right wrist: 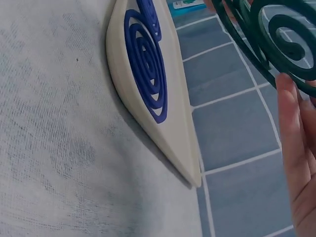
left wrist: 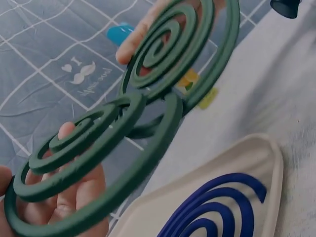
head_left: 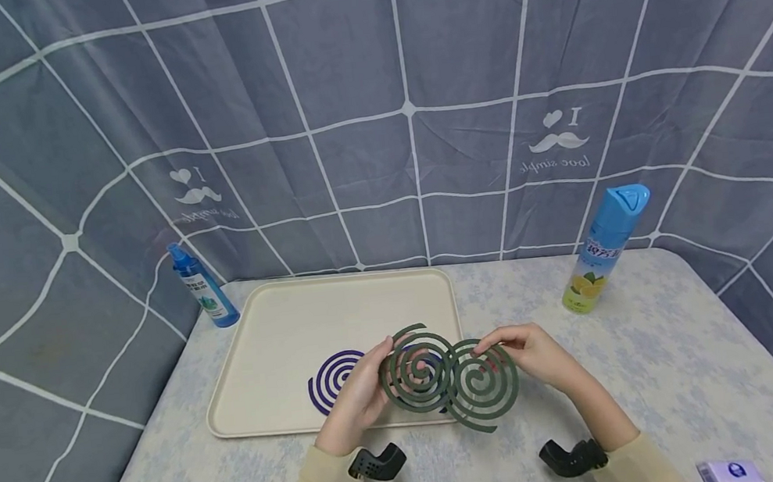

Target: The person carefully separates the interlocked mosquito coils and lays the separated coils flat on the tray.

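Two dark green spiral mosquito coils are held up between my hands, their outer rings overlapping at the middle. My left hand (head_left: pixel 360 397) grips the left coil (left wrist: pixel 113 192), thumb at its outer edge and fingers spread behind its rings. With its fingers at the upper part of the right coil (left wrist: pixel 217 74), my right hand (head_left: pixel 543 354) pinches that one. Below them, two dark blue coils (right wrist: pixel 136 44) lie flat on a cream tray (head_left: pixel 269 340); in the head view the left hand and green coils partly cover them.
A blue spray bottle (head_left: pixel 208 291) stands at the tray's back left corner. To the right at the back is a tall blue and yellow aerosol can (head_left: pixel 603 250) with lemons on it. A small purple packet (head_left: pixel 729 474) lies at the front right. A grey checked curtain (head_left: pixel 363 157) hangs behind the table.
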A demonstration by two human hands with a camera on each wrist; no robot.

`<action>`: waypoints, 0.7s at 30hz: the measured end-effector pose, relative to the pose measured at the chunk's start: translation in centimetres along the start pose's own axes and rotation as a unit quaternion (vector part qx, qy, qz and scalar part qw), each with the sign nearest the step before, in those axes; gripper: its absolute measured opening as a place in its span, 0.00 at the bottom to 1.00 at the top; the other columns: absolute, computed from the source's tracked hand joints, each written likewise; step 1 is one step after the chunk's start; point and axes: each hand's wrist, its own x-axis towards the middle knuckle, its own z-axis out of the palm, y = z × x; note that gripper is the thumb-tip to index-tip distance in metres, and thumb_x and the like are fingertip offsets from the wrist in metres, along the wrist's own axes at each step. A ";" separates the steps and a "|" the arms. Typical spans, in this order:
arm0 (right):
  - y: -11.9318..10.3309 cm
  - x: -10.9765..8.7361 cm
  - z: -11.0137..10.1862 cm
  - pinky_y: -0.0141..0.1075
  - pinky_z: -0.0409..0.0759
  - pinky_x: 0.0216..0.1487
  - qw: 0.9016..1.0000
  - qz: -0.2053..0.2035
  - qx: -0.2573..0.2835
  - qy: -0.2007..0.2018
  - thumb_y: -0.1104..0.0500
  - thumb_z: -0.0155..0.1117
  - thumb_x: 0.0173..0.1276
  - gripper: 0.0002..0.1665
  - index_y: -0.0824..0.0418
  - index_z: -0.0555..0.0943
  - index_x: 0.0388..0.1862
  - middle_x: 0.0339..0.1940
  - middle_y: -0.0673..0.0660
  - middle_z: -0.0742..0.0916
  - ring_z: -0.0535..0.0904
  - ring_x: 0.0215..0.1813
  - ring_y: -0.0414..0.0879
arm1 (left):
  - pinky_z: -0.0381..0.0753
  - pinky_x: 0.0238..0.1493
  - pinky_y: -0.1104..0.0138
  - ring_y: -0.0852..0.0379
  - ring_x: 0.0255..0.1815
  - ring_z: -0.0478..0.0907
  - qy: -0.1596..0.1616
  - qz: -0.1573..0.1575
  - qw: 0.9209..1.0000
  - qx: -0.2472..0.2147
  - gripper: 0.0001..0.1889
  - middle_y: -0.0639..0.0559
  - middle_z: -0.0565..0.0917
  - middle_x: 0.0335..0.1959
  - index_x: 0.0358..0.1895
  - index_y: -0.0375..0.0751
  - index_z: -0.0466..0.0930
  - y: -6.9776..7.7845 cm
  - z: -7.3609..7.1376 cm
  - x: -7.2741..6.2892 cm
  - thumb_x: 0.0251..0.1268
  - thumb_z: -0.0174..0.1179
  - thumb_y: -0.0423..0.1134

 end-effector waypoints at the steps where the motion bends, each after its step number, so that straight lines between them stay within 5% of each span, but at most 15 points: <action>1: 0.1 0.0 -0.1 0.29 0.82 0.49 1.000 0.009 0.010 -0.007 0.72 0.49 0.73 0.17 0.65 0.86 0.46 0.51 0.64 0.87 0.82 0.50 0.34 | 0.84 0.40 0.73 0.69 0.35 0.83 -0.003 0.000 1.000 -0.006 0.18 0.61 0.84 0.33 0.54 0.37 0.71 0.0 0.0 0.0 0.82 0.37 0.47; 6: 0.5 -0.1 -0.7 0.33 0.84 0.43 0.989 0.054 0.124 -0.055 0.66 0.42 0.77 0.21 0.64 0.83 0.54 0.54 0.55 0.85 0.83 0.43 0.37 | 0.86 0.44 0.67 0.63 0.39 0.86 -0.036 0.016 0.999 -0.035 0.25 0.57 0.88 0.40 0.69 0.29 0.62 0.0 0.0 0.0 0.83 0.30 0.44; 9: 0.6 0.1 -0.8 0.35 0.85 0.43 0.979 0.067 0.184 -0.063 0.62 0.42 0.78 0.21 0.65 0.82 0.54 0.49 0.48 0.86 0.85 0.40 0.39 | 0.86 0.43 0.65 0.62 0.40 0.86 -0.040 0.027 0.998 -0.045 0.24 0.55 0.87 0.41 0.66 0.31 0.64 0.0 0.1 0.0 0.82 0.29 0.42; 14: 0.1 0.5 0.2 0.32 0.83 0.40 0.989 0.069 0.134 0.002 0.54 0.53 0.78 0.20 0.69 0.77 0.56 0.43 0.49 0.84 0.83 0.41 0.38 | 0.86 0.41 0.66 0.63 0.39 0.85 -0.036 0.032 0.998 -0.051 0.17 0.57 0.86 0.39 0.52 0.41 0.70 -0.4 0.6 -0.1 0.81 0.30 0.40; 21: -0.8 1.0 1.4 0.35 0.81 0.45 0.991 0.090 0.058 0.074 0.53 0.58 0.75 0.24 0.64 0.75 0.64 0.49 0.62 0.85 0.82 0.45 0.44 | 0.82 0.45 0.74 0.68 0.39 0.82 0.004 0.020 0.999 0.049 0.24 0.61 0.83 0.36 0.55 0.35 0.75 -0.7 1.2 -0.2 0.80 0.41 0.52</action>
